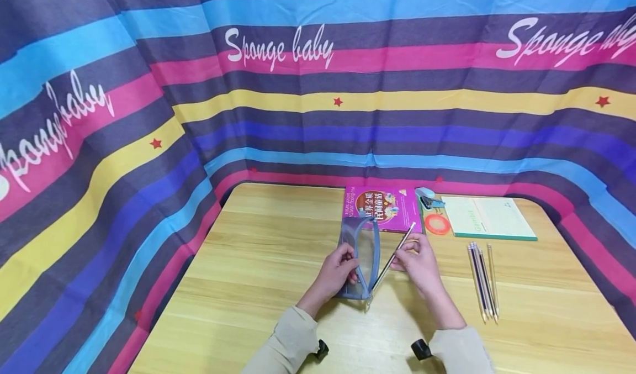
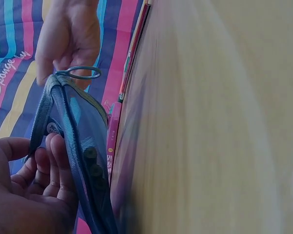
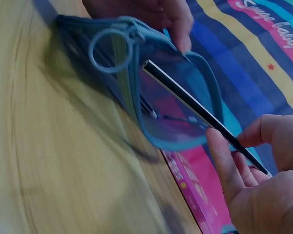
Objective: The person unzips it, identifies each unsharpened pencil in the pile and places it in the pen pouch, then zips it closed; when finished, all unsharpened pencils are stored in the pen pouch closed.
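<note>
My left hand (image 1: 334,273) holds a see-through blue-grey zip pencil pouch (image 1: 376,252) by its edge, with the mouth spread apart. A metal ring (image 3: 91,53) hangs at the zip end. My right hand (image 1: 421,262) pinches a dark pencil with silvery stripes (image 3: 185,100) between thumb and fingers. That pencil slants across the pouch's open mouth, its far end near the zip. Inside the pouch, the right wrist view shows a thin pencil-like item (image 3: 149,108). Round dark shapes (image 2: 90,153) show through or on its side in the left wrist view.
Several pencils (image 1: 482,280) lie on the wooden table (image 1: 238,285) at the right. Behind stand a purple book (image 1: 407,205), a small teal item (image 1: 431,201), an orange-red ring-shaped roll (image 1: 438,225) and a pale green notebook (image 1: 489,219). A striped cloth surrounds the table.
</note>
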Tool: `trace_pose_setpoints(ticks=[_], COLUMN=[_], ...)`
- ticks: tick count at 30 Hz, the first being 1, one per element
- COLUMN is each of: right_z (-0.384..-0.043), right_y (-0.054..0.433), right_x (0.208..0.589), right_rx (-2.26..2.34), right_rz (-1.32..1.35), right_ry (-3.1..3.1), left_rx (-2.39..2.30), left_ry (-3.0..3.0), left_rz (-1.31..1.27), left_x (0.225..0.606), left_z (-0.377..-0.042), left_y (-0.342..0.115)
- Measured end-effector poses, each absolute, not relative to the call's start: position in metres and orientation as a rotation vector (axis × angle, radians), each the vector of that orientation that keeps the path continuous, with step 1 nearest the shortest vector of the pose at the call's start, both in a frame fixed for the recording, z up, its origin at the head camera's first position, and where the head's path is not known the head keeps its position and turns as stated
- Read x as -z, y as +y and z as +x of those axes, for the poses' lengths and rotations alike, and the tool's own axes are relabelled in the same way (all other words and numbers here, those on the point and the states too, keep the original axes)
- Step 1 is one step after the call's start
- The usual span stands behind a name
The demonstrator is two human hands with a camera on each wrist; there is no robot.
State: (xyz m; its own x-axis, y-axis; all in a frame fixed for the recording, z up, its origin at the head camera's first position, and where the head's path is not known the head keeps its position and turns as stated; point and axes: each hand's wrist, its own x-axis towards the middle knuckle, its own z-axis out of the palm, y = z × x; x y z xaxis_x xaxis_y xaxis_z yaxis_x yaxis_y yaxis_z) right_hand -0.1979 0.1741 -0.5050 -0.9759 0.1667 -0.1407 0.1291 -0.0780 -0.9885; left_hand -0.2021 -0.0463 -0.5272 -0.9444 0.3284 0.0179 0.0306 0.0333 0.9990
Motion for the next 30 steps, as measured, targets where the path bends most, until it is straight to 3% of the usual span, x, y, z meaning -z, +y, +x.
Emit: trace_pose_setpoints(ticks=[30], right_z=[-0.204], right_y=[0.126], right_x=[0.528], right_rx=[-2.256], right_rz=[-0.226], right_ry=[-2.231], left_rx=[-1.938], left_ry=[2.133], left_rz=[0.489], left_x=[0.529], left_z=[-0.200], left_y=[-0.036])
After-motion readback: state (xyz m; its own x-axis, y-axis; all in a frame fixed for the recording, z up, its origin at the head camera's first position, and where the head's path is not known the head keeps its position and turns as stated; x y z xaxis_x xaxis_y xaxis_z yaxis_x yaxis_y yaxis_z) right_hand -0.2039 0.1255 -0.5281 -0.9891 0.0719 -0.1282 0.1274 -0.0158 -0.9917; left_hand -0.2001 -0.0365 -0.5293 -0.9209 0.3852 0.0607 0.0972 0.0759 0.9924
